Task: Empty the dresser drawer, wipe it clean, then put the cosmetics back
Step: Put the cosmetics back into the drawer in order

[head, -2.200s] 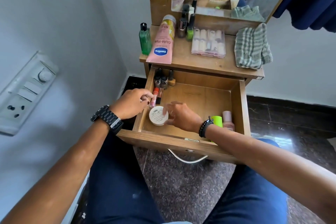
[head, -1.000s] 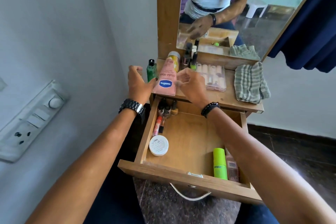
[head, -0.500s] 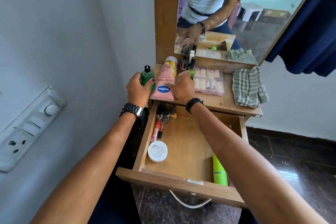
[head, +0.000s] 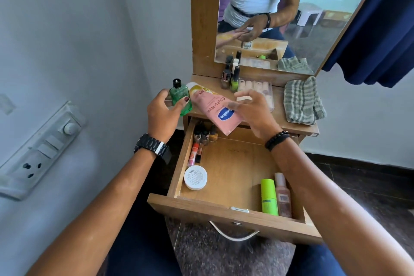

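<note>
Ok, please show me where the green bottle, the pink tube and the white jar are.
Green bottle (head: 179, 97): head view, on its glass body.
Pink tube (head: 212, 107): head view, on its printed middle.
White jar (head: 195, 177): head view, on its lid, in the drawer.

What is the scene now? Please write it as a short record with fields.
left hand: grips the green bottle
right hand: holds the pink Vaseline tube, tilted over the drawer's back edge
drawer: open, holding a white jar, a lime tube and small bottles
dresser top: striped cloth, nail polishes
</note>
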Demonstrator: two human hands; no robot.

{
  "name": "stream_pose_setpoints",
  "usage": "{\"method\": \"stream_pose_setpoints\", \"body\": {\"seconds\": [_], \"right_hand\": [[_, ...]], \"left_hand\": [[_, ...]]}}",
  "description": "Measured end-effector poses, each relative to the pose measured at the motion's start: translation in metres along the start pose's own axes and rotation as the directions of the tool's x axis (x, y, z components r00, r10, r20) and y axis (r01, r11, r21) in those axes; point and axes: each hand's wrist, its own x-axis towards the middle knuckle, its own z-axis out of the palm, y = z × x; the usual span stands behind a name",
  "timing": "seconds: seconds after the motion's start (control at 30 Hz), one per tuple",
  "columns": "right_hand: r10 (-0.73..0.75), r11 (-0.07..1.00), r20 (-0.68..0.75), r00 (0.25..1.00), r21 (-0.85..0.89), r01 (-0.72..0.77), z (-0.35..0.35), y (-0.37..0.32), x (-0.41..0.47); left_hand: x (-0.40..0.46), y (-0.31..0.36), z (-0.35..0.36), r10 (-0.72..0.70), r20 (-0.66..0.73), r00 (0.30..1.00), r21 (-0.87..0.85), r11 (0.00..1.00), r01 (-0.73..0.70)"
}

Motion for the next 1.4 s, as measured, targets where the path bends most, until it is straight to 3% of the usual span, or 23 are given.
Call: {"method": "stream_pose_setpoints", "body": {"seconds": [0.17, 0.5, 0.67, 0.9, 1.0, 1.1, 1.4], "right_hand": [[-0.005, 0.996, 0.121, 0.993, 0.091, -0.006, -0.052, 0.002, -0.028], [0.194, 0.973, 0.236, 0.952, -0.173, -0.155, -0.113, 0.051, -0.056], [0.170, 0.950, 0.097, 0.981, -0.280, -0.137, -0.108, 0.077, -0.054], [0.088, 0.940, -0.105, 0.991, -0.320, -0.117, -0.088, 0.106, -0.028], [-0.025, 0.874, -0.204, 0.979, -0.480, -0.078, -0.076, 0.116, -0.022], [-0.128, 0.767, -0.215, 0.968, -0.640, -0.041, -0.070, 0.119, -0.019], [-0.193, 0.452, -0.201, 0.960, -0.887, -0.095, -0.069, 0.133, -0.012]], "left_hand": [[-0.021, 0.007, -0.006, 0.037, 0.086, 0.996, -0.010, 0.999, -0.036], [-0.055, 0.000, 0.011, -0.011, 0.336, 0.942, 0.043, 0.999, -0.003], [-0.059, -0.020, 0.026, -0.088, 0.459, 0.884, 0.100, 0.994, 0.046], [-0.064, -0.027, 0.040, -0.124, 0.555, 0.823, 0.238, 0.971, -0.014], [-0.064, -0.029, 0.045, -0.139, 0.561, 0.816, 0.261, 0.965, -0.015], [-0.064, -0.030, 0.048, -0.135, 0.567, 0.813, 0.273, 0.962, -0.030], [-0.064, -0.031, 0.057, -0.133, 0.614, 0.778, 0.274, 0.960, -0.052]]}}
